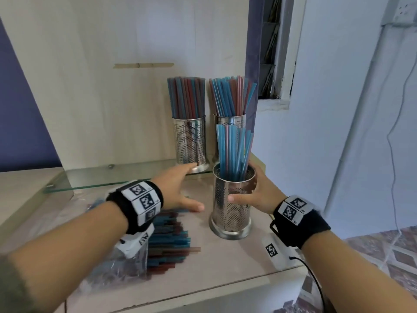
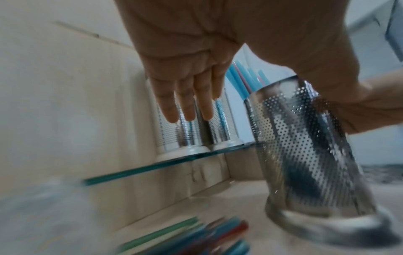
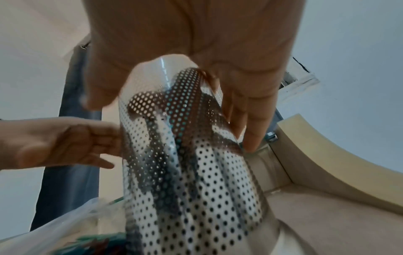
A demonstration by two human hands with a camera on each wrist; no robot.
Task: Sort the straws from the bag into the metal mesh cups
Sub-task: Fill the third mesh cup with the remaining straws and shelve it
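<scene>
Three perforated metal cups hold blue and red straws. Two stand on the glass shelf (image 1: 94,179): the left cup (image 1: 190,143) and the right cup (image 1: 230,119). The front cup (image 1: 232,206) stands on the counter, partly filled. My right hand (image 1: 250,188) grips it, thumb on the front wall and fingers (image 3: 250,120) along the far side. My left hand (image 1: 191,186) hovers just left of it with fingers (image 2: 185,103) straight and empty, pointing at the left cup's base. A clear plastic bag (image 1: 126,263) with straws (image 1: 169,240) spilling out lies under my left wrist.
A wooden back panel (image 1: 112,98) rises behind the shelf. The counter's front edge (image 1: 203,288) runs close below the bag. A tagged white device (image 1: 273,249) with a black cable lies by my right wrist. Wall and tiled floor are to the right.
</scene>
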